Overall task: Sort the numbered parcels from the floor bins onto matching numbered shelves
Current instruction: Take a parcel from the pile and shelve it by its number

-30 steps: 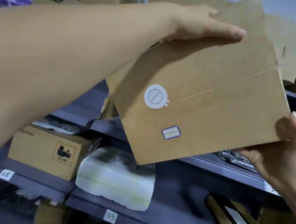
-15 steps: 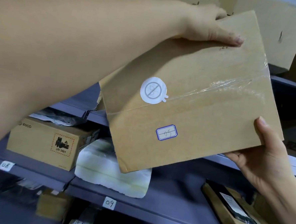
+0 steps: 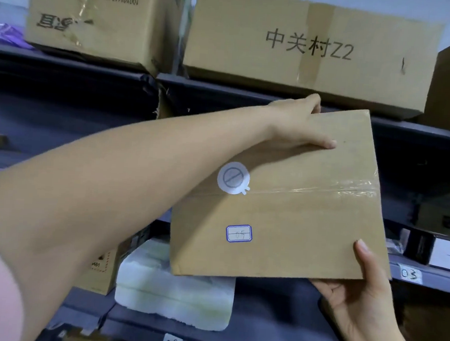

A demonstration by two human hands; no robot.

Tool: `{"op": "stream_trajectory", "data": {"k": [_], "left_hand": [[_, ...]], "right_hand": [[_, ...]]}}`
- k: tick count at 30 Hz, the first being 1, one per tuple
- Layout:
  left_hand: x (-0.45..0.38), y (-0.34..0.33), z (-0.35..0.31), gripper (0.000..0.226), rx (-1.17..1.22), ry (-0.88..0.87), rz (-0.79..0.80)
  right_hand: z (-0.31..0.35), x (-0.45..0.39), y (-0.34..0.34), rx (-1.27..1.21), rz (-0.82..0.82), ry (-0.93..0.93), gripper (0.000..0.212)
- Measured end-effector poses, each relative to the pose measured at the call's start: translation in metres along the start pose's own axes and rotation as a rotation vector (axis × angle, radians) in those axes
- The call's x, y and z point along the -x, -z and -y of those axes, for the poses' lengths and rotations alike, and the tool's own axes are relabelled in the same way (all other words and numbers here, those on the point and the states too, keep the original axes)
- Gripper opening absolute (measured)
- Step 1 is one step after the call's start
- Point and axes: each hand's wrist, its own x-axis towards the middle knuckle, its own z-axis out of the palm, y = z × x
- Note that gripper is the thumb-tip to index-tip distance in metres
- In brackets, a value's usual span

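We hold the parcel up in front of the shelves — flat, stiff cardboard, taped along its seam, probably light. Our left hand grips its top edge, thumb on the face; our right hand cups the bottom right corner. Its label seems to read 05; nearby shelf tags read 03 and 09. Opposite edges look the safest hold.

One head-worn view looks forward, close to the shelves, with cartons toward 12 o'clock.
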Motion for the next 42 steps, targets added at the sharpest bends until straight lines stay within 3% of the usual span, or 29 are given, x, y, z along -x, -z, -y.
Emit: {"op": "stream_trajectory", "data": {"k": [4, 7, 11, 14, 18, 22, 25, 26, 29, 33, 39, 42], "left_hand": [[-0.015, -0.021, 0.001, 0.052, -0.26, -0.095, 0.035], [-0.024, -0.034, 0.011, 0.075, -0.597, -0.127, -0.006], [-0.02, -0.046, 0.018, 0.087, -0.734, 0.048, -0.181], [-0.018, -0.049, 0.026, 0.069, -0.575, 0.086, -0.166], [-0.001, -0.026, 0.053, 0.048, -0.146, 0.038, -0.147], [0.045, -0.005, 0.104, 0.072, -0.093, 0.244, -0.452], [0.098, -0.013, 0.117, 0.082, 0.194, 0.426, -0.655], [0.114, -0.024, 0.119, 0.076, 0.367, 0.478, -0.658], [0.148, -0.068, 0.125, 0.072, 0.84, 0.577, -0.431], [0.151, -0.09, 0.122, 0.048, 1.13, 0.656, -0.34], [0.148, -0.084, 0.117, 0.046, 1.105, 0.672, -0.344], [0.149, -0.083, 0.114, 0.045, 1.065, 0.665, -0.329]], "right_hand": [[-0.009, 0.001, 0.006, -0.005, -0.072, -0.026, 0.029], [-0.018, -0.002, 0.007, -0.051, -0.124, -0.054, 0.028], [-0.019, -0.01, 0.002, -0.092, -0.141, -0.047, 0.037], [-0.016, -0.013, -0.003, -0.066, -0.17, -0.027, 0.039], [-0.016, -0.016, -0.004, -0.018, -0.207, -0.019, 0.035], [-0.02, -0.015, 0.002, -0.009, -0.238, -0.011, 0.041], [-0.02, -0.013, 0.0, -0.005, -0.248, -0.022, 0.041], [-0.019, -0.013, -0.002, 0.0, -0.251, -0.029, 0.04], [-0.019, -0.015, -0.001, 0.042, -0.253, -0.045, 0.038], [-0.011, -0.021, 0.006, 0.317, -0.271, -0.076, 0.026], [0.033, -0.049, -0.005, 0.848, -0.147, 0.143, 0.031], [0.05, -0.071, -0.023, 0.971, -0.06, 0.07, 0.049]]}}
